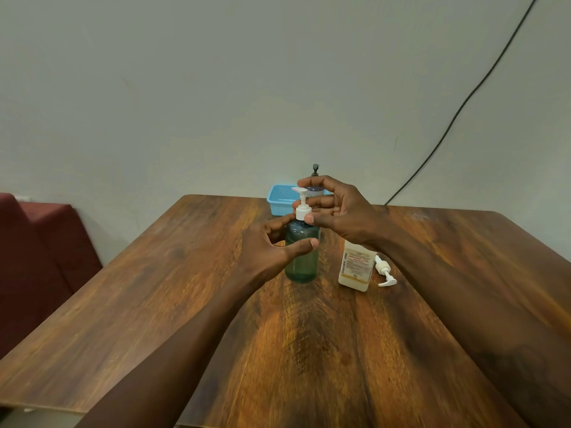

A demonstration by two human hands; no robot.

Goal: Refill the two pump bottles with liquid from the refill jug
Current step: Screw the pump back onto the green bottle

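Note:
A translucent green pump bottle [301, 257] stands upright mid-table with a white pump head [302, 205] on its neck. My left hand [272, 245] grips the bottle's body, thumb across its front. My right hand [336, 211] pinches the white pump collar with thumb and fingers. To the right stands a white labelled bottle [355, 267], its top hidden by my right wrist. A loose white pump [384, 270] lies on the table beside it. A darker bottle with a black pump [315, 171] stands behind my right hand, mostly hidden.
A blue plastic basket [281, 200] sits at the table's far edge against the wall. The wooden table [185, 288] spreads wide around the bottles. A maroon seat [37, 257] stands at the left. A black cable [463, 103] runs down the wall.

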